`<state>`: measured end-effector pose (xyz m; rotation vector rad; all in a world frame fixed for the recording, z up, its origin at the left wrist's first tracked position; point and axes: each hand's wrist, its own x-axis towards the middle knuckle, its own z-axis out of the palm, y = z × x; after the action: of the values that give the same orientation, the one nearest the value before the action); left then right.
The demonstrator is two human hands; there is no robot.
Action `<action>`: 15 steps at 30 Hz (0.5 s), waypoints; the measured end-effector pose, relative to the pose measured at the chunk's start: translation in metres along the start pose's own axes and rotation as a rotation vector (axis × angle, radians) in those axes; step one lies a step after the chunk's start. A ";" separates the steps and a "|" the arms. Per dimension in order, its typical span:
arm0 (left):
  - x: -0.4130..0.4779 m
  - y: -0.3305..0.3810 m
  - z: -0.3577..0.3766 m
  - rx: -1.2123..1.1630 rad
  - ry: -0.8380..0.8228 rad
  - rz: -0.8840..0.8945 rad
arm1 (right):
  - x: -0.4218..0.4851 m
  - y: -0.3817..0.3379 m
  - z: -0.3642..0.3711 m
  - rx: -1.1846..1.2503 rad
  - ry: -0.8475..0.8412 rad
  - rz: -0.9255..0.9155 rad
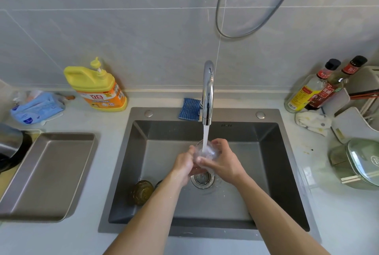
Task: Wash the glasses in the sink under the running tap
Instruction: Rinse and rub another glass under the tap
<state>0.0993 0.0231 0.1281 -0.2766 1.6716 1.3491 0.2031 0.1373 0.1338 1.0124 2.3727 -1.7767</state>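
Home kitchen, steel sink [131, 164] in countertop, dish soap bottle [98, 88], sauce bottles [320, 90], tiled wall [123, 29]

Bright even light, soft shadows, wide-angle bowing at edges.

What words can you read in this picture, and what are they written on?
"立白": on the orange label of the yellow dish soap bottle.
"王": on the red label of the dark sauce bottle; its other characters are too blurred to read.
Yellow label on the clear bottle: too small to read.
Red neck bands on both bottles: blurred.
Mark on the glass lid: unreadable.
Blue packet: print too small.
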 end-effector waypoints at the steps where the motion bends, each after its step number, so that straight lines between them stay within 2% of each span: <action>1: 0.000 0.000 -0.002 -0.048 -0.008 -0.016 | -0.001 0.001 0.002 0.078 0.022 0.025; 5: -0.003 -0.002 -0.009 -0.145 -0.086 -0.075 | -0.004 0.007 0.006 0.336 -0.011 0.107; 7: -0.007 -0.002 -0.012 -0.216 -0.122 -0.123 | -0.005 0.008 0.010 0.378 -0.035 0.140; 13: -0.011 0.001 -0.001 -0.431 0.037 -0.228 | -0.003 0.005 0.023 -0.039 0.150 -0.018; 15: -0.014 0.004 0.008 -0.367 0.022 -0.209 | -0.003 0.004 0.028 -0.114 0.222 -0.068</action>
<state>0.1081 0.0259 0.1421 -0.6619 1.3614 1.4891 0.1975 0.1122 0.1216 1.1835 2.6337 -1.6028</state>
